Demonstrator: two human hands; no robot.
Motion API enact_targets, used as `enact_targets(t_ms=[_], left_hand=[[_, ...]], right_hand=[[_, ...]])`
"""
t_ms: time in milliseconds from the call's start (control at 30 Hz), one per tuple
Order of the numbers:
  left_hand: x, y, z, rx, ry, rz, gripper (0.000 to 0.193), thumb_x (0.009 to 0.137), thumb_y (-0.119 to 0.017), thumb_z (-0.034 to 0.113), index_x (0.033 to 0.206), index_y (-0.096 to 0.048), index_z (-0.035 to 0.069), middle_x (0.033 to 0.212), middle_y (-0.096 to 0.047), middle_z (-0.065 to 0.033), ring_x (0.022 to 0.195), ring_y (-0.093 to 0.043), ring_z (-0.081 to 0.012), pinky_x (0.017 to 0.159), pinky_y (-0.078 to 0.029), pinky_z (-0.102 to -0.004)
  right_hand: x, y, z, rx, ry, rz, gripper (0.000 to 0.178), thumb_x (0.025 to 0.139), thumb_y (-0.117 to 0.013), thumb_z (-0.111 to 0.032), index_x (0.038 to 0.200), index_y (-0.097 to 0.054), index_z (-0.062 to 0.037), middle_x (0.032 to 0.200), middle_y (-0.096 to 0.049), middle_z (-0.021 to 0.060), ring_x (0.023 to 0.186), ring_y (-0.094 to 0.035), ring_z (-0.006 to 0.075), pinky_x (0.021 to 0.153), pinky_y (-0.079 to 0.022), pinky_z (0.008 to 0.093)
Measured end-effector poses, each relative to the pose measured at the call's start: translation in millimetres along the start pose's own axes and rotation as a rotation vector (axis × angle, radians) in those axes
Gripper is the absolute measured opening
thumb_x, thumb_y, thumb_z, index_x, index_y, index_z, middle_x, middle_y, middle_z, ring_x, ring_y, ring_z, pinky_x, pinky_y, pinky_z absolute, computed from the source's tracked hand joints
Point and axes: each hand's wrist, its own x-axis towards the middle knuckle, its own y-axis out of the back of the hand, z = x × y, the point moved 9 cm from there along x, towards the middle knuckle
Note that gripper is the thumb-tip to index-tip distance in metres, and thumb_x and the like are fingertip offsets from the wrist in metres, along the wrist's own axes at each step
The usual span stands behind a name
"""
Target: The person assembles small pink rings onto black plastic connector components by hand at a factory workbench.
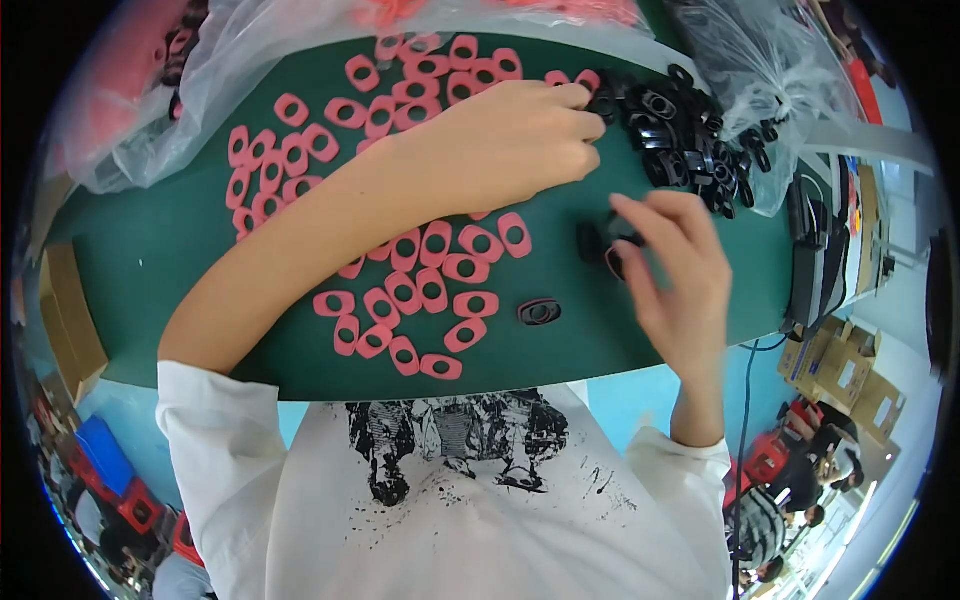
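Observation:
My left arm stretches across the green table, and my left hand (535,135) is at the near edge of a pile of small black plastic parts (685,130). Its fingers are curled and closed; what they hold, if anything, is hidden. My right hand (685,270), slightly blurred, has thumb and forefinger closed around a small black plastic piece (622,243) just above the table. A dark oval piece with a pinkish rim (540,312) lies alone nearer to me. Many pink rings (403,290) with oval holes are spread under and around my left forearm.
Clear plastic bags (225,85) with pink parts line the far left edge. Another clear bag (790,90) stands behind the black pile. An open cardboard box (72,310) sits at the left edge, a black device (808,250) at the right. People sit farther off on both sides.

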Motion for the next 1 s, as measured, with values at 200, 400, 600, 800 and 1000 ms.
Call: enact_targets(t_ms=[200,400,600,800,1000], left_hand=[[-4,8,4,-0.020,0.015,0.117,0.007,0.067,-0.069,0.005,0.065,-0.062,0.006,0.081,-0.059,-0.0046,0.084,-0.061,-0.0216,0.065,-0.053,-0.0316],[-3,-7,-1,-0.022,0.046,0.039,0.005,0.074,-0.064,0.006,0.074,-0.062,0.001,0.088,-0.058,-0.0051,0.093,-0.061,-0.0202,0.069,-0.056,-0.0321],[2,7,1,-0.066,0.063,0.241,0.008,0.067,-0.069,0.001,0.074,-0.064,0.000,0.073,-0.061,-0.0108,0.070,-0.067,-0.0277,0.053,-0.055,-0.0359],[4,-4,-1,-0.019,0.088,0.089,0.007,0.072,-0.067,0.003,0.076,-0.062,0.002,0.087,-0.058,-0.0084,0.090,-0.062,-0.0253,0.066,-0.056,-0.0327],[8,-17,-13,-0.182,0.204,-0.100,0.008,0.071,-0.068,0.003,0.078,-0.066,0.003,0.089,-0.058,-0.0081,0.092,-0.061,-0.0255,0.066,-0.055,-0.0336]], right_hand=[[-4,-13,-34,0.105,0.037,-0.017,0.032,0.073,-0.071,0.009,0.102,-0.065,-0.0015,0.094,-0.058,0.0129,0.070,-0.062,0.0225,0.058,-0.051,0.0305],[-1,-28,-34,0.141,0.137,0.157,0.031,0.067,-0.077,0.008,0.093,-0.063,-0.0011,0.092,-0.062,0.0118,0.068,-0.062,0.0224,0.056,-0.051,0.0309],[-8,-46,-36,0.049,0.140,0.211,0.026,0.065,-0.083,0.004,0.086,-0.069,-0.0025,0.092,-0.063,0.0094,0.071,-0.061,0.0230,0.059,-0.048,0.0303],[-8,-57,-31,-0.072,0.088,0.039,0.024,0.069,-0.083,0.001,0.089,-0.069,0.0013,0.091,-0.065,0.0118,0.077,-0.063,0.0258,0.067,-0.051,0.0318],[-7,-38,-35,-0.044,0.043,0.157,0.020,0.075,-0.077,0.005,0.094,-0.071,0.0025,0.095,-0.067,0.0127,0.081,-0.064,0.0232,0.069,-0.051,0.0298]])
